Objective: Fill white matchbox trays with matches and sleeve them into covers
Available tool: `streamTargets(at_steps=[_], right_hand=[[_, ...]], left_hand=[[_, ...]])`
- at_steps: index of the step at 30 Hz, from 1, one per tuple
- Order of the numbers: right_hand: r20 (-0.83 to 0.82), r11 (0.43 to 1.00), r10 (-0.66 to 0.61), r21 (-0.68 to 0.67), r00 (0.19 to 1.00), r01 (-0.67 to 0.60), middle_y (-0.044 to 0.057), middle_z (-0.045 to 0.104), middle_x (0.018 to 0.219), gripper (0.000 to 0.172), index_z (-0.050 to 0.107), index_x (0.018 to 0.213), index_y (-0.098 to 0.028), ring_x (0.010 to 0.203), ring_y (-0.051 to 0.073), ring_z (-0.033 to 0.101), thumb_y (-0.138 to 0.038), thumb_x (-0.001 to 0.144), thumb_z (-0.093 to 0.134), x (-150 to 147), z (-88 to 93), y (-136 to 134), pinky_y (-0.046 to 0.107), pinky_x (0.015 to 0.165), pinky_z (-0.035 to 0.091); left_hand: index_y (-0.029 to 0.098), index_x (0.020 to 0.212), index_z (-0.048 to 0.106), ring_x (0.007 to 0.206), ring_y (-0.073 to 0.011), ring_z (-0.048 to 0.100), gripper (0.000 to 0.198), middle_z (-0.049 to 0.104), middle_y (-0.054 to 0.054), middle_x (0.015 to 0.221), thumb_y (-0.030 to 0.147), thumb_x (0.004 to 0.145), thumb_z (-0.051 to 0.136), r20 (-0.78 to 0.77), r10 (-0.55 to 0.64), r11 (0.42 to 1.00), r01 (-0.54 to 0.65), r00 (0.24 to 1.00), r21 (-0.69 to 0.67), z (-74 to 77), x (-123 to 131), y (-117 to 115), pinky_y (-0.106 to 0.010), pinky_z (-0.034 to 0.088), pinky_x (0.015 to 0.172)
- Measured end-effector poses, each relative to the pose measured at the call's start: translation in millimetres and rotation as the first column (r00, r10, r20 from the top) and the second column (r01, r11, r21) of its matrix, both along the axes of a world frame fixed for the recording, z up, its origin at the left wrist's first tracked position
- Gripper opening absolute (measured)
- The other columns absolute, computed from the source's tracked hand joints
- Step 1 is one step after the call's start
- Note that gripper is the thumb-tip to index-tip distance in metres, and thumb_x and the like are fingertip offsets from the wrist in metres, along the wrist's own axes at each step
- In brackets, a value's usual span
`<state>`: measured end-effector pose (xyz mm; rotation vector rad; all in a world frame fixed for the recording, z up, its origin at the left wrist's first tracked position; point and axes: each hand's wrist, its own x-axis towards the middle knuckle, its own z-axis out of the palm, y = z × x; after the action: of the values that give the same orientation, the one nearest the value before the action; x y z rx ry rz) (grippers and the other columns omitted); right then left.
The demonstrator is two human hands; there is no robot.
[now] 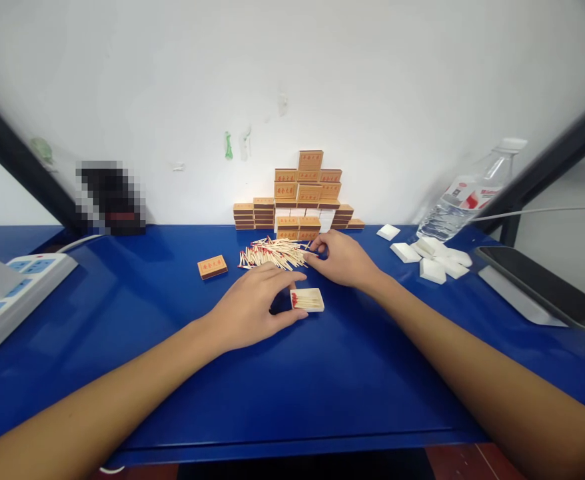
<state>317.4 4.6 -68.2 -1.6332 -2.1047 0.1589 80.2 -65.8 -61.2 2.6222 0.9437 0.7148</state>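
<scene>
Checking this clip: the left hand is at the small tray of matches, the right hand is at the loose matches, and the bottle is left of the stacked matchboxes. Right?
No: the head view shows the bottle right of the stacked matchboxes. The left hand is at the small tray, the right hand at the loose matches.

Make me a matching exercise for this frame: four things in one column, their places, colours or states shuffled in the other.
Things:
1. Open matchbox tray
2. Loose matchsticks
3. Smartphone
4. Power strip

Descriptions:
A. Black-faced, far right
B. White with blue sockets
C. Heaped, by the right hand's fingertips
D. Between the left hand's thumb and fingers

Pairs: 1-D, 2-C, 3-A, 4-B
</scene>
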Motion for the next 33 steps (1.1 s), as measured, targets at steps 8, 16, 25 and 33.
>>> streamTargets(at_steps=[8, 16, 25, 33], right_hand=[[0.041, 0.991, 0.134, 0.005, 0.99, -0.134, 0.008, 0.072, 0.093, 0.012, 0.068, 0.086, -0.019, 0.087, 0.023, 0.064, -0.028, 0.093, 0.067, 0, -1.2, 1, 0.034, 0.076, 0.046], [0.072, 0.991, 0.113, -0.079, 0.991, -0.107, 0.008, 0.074, 0.089, 0.011, 0.066, 0.082, -0.02, 0.081, 0.022, 0.065, -0.023, 0.092, 0.065, 10, 9.0, -2, 0.033, 0.072, 0.046], [0.108, 0.961, 0.271, -0.078, 0.956, -0.264, 0.012, 0.072, 0.099, 0.024, 0.071, 0.098, -0.017, 0.092, 0.026, 0.063, -0.039, 0.096, 0.062, 36, 12.2, -2, 0.038, 0.081, 0.048], [0.104, 0.946, 0.312, -0.13, 0.944, -0.298, 0.01, 0.07, 0.091, 0.022, 0.068, 0.085, -0.021, 0.095, 0.027, 0.06, -0.036, 0.098, 0.059, 30, 10.8, -4, 0.041, 0.085, 0.048]], left_hand=[[0.021, 0.131, 0.068, 0.106, -0.0255, 0.068, 0.042, 0.075, -0.007, 0.113, 0.038, 0.094, 0.078, 0.012, -0.01, 1.0, 0.01, 1.0, -0.006, -0.7, 1, 0, -0.044, 0.056, 0.095], [0.02, 0.129, 0.069, 0.11, -0.0278, 0.067, 0.037, 0.077, -0.008, 0.113, 0.037, 0.096, 0.075, -0.015, 0.001, 0.996, 0.0, 1.0, 0.089, -0.3, -2, 4, -0.047, 0.055, 0.098], [0.018, 0.13, 0.068, 0.11, -0.0278, 0.067, 0.04, 0.077, -0.008, 0.113, 0.036, 0.095, 0.076, -0.048, 0.005, 0.997, -0.001, 0.999, 0.079, -0.8, -2, 4, -0.046, 0.055, 0.098], [0.019, 0.132, 0.068, 0.11, -0.0276, 0.067, 0.041, 0.077, -0.008, 0.115, 0.037, 0.096, 0.075, -0.06, 0.011, 0.998, -0.007, 0.998, 0.066, -0.2, -2, 3, -0.046, 0.055, 0.098]])
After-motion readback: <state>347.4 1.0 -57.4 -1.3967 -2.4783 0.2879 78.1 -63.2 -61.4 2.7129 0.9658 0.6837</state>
